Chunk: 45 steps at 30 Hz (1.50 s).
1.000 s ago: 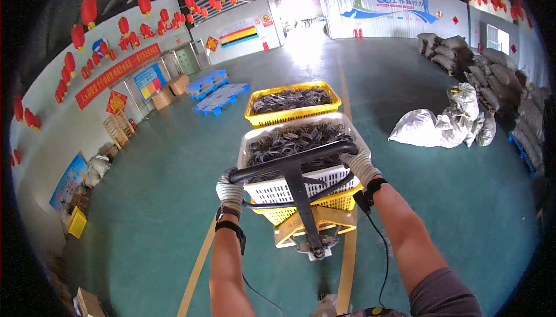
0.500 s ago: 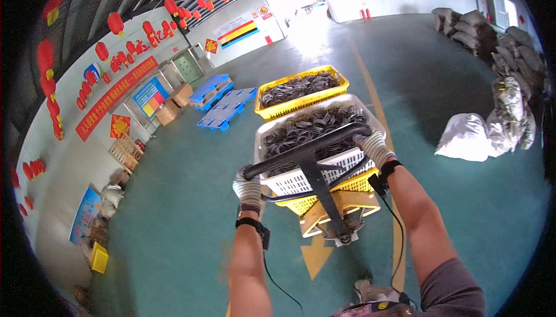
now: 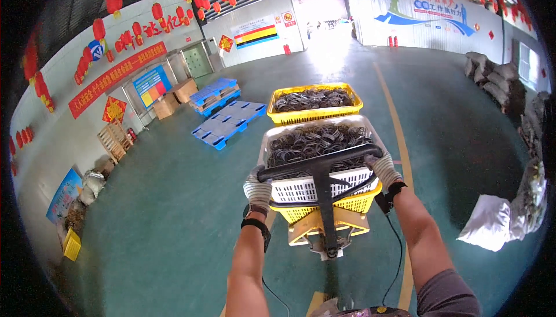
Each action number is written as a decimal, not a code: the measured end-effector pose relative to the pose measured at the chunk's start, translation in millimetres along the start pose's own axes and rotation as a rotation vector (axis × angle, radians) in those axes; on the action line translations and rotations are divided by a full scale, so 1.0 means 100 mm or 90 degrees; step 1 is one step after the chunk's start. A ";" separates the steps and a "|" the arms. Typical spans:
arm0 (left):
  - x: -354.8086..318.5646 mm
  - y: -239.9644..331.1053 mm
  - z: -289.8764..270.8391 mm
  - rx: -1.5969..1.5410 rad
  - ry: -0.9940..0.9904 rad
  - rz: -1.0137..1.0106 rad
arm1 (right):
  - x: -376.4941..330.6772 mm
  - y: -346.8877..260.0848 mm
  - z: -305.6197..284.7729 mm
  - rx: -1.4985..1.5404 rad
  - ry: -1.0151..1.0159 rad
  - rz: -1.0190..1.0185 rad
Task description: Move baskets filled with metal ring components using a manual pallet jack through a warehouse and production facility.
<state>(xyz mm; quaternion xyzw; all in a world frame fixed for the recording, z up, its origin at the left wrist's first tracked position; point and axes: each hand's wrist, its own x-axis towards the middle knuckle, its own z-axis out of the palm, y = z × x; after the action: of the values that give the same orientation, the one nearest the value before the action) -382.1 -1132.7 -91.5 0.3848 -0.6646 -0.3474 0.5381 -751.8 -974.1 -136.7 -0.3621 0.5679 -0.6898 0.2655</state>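
Both my hands, in striped grey-white gloves, grip the black handle [image 3: 321, 160] of a yellow pallet jack [image 3: 301, 231]. My left hand [image 3: 258, 189] is wrapped round the handle's left end, my right hand [image 3: 383, 169] round its right end. Just beyond the handle sits a white plastic basket [image 3: 289, 192] heaped with dark, ring-shaped pieces [image 3: 318, 143]. Under it shows a yellow basket [image 3: 360, 202]. Farther forward is another yellow basket [image 3: 315, 114], filled with similar dark rings. The jack's forks are hidden under the load.
Blue plastic pallets [image 3: 229, 123] and cardboard boxes [image 3: 166, 106] lie to the left. Stacked sacks [image 3: 497, 85] and a white sack [image 3: 486, 222] stand along the right. A yellow line [image 3: 396, 123] runs along the green floor toward a bright doorway [image 3: 326, 21].
My view has turned and the far wall shows more squarely. The floor arrow has slid toward the lower edge as the jack moves forward. Both hands keep their hold on the handle.
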 end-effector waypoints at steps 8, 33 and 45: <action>1.24 -0.21 0.27 0.159 0.018 0.024 | 0.83 -0.15 0.58 0.028 0.039 0.002; 4.06 -1.41 2.38 0.050 -0.056 0.052 | 3.90 0.57 0.35 0.028 0.099 -0.106; 5.02 -1.63 3.28 0.158 -0.005 0.125 | 5.94 0.76 0.22 0.031 0.117 -0.006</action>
<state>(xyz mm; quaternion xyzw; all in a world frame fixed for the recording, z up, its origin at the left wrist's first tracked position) -745.0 -1637.2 -68.1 0.3799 -0.7388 -0.2098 0.5156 -1091.6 -1465.0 -91.1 -0.2937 0.5712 -0.7349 0.2177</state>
